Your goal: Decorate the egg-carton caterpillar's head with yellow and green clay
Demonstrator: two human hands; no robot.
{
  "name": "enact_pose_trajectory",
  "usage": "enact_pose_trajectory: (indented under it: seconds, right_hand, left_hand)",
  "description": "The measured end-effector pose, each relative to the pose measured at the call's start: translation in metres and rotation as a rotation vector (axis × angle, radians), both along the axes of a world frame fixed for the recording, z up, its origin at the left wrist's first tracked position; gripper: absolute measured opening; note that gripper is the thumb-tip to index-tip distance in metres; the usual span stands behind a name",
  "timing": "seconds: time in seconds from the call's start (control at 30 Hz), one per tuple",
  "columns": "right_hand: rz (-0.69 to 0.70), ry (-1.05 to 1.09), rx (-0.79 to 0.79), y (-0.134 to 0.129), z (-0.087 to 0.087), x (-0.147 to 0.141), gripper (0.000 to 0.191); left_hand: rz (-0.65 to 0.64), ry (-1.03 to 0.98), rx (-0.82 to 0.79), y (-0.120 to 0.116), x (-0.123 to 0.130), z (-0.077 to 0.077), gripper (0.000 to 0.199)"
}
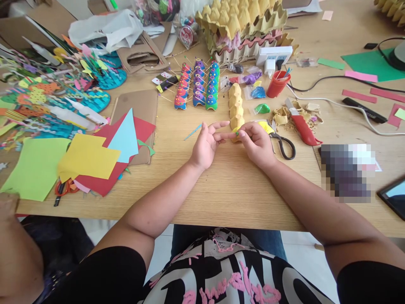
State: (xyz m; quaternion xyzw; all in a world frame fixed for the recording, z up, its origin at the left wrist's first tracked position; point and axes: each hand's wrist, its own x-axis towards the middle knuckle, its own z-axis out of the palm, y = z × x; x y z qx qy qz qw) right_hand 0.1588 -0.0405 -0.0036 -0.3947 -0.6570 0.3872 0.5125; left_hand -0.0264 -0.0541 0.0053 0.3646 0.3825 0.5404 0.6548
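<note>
My left hand (204,147) is turned palm up above the table, its fingers stretched to the right. At its fingertips my right hand (261,145) has thumb and forefinger pinched on a tiny green bit of clay (237,133). Just behind the hands lies a plain yellow egg-carton strip (236,103), its near end partly hidden by fingers. A thin blue tool (193,131) rests left of my left hand. Scissors (286,145) with black handles and a yellow clay packet (265,126) lie by my right hand.
Behind stand decorated egg-carton strips (199,82) with toothpicks, a red cup (278,83) and stacked egg trays (240,25). Coloured paper (88,156) covers the left. A red-handled knife (305,126) and a white cable (341,107) lie right. Another person's arm (15,249) shows lower left.
</note>
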Motion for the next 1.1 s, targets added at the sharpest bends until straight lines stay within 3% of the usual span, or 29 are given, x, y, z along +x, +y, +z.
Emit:
enact_pose_trajectory:
  seconds: [0.27, 0.53, 0.83, 1.1]
  right_hand:
    - [-0.125, -0.014, 0.137, -0.0016, -0.0003, -0.0011, 0.055]
    - [-0.02, -0.003, 0.129, -0.0015, -0.0046, -0.0047, 0.05]
    - [-0.088, -0.044, 0.145, -0.0025, -0.0014, -0.0042, 0.054]
    - [0.031, -0.019, 0.098, -0.0039, -0.0043, -0.0048, 0.05]
  left_hand:
    - [-0.021, -0.023, 0.015, -0.0008, -0.0001, -0.002, 0.084]
    - [-0.057, -0.106, -0.063, -0.0013, 0.0008, 0.0024, 0.086]
    - [-0.09, -0.139, -0.077, -0.0028, 0.0006, 0.0063, 0.088]
    - [-0.088, -0.176, -0.113, -0.0012, -0.002, 0.0071, 0.09]
